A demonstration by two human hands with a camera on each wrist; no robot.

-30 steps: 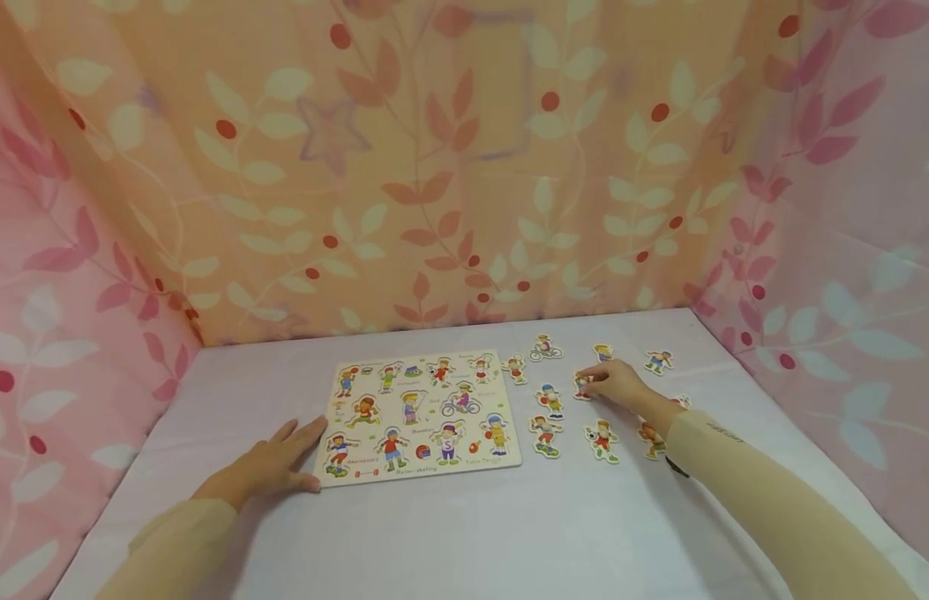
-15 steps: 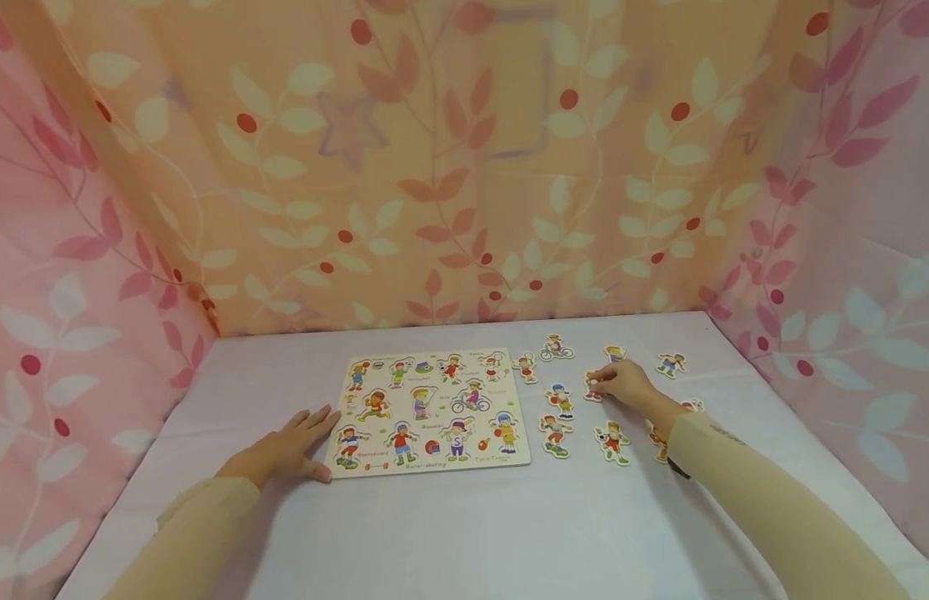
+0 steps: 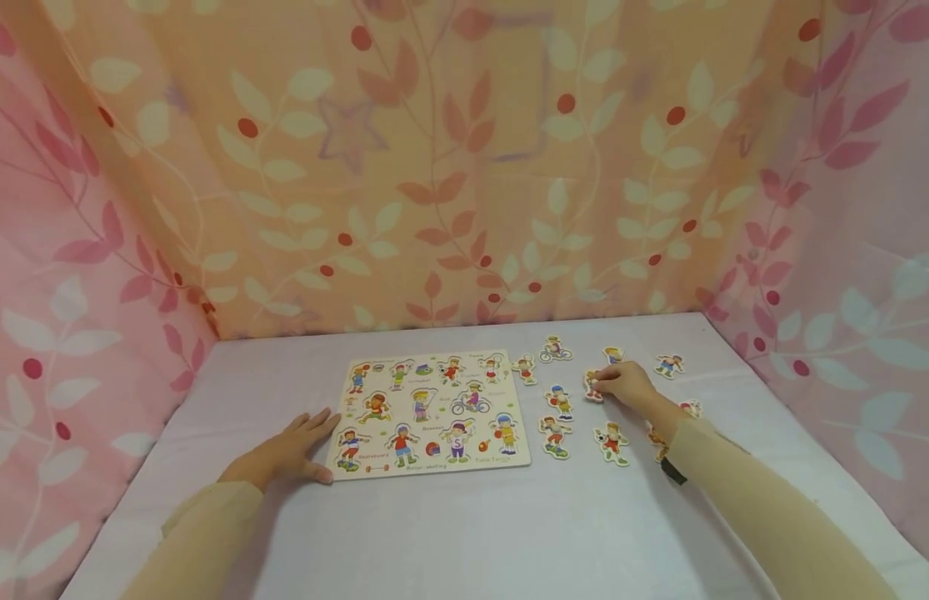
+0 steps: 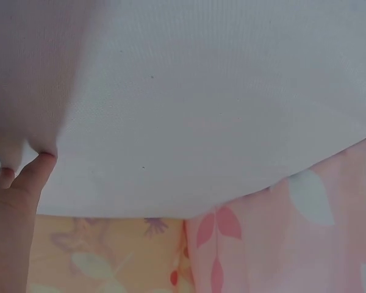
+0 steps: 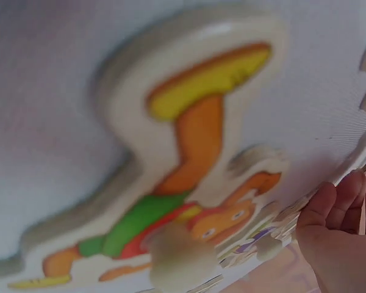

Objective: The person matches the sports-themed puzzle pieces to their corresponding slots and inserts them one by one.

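My left hand (image 3: 292, 450) lies with straight, spread fingers at the left edge of a wooden peg puzzle board (image 3: 524, 450) printed with children playing sports. In the left wrist view, two of its fingertips (image 4: 46, 160) touch the white cloth. On the right, my right hand (image 3: 631, 392) pinches a small child-shaped puzzle piece (image 3: 590, 385), whose right part the fingers cover. A runner-shaped puzzle piece (image 5: 198, 143) with a pale knob (image 5: 182, 259) fills much of the right wrist view; behind it the right hand (image 5: 341, 226) shows curled fingers.
Several loose pieces surround the right hand: a cyclist (image 3: 556, 349), a skateboarder (image 3: 556, 437), a footballer (image 3: 611, 443), and a blue-clad figure (image 3: 670, 364). The right forearm (image 3: 749, 500) partly covers another. Patterned curtains (image 3: 434, 167) enclose the table (image 3: 434, 542) at back and sides.
The head view has shifted slightly, so the board and pieces appear farther right. Both hands keep their places, the right one at the same piece throughout.
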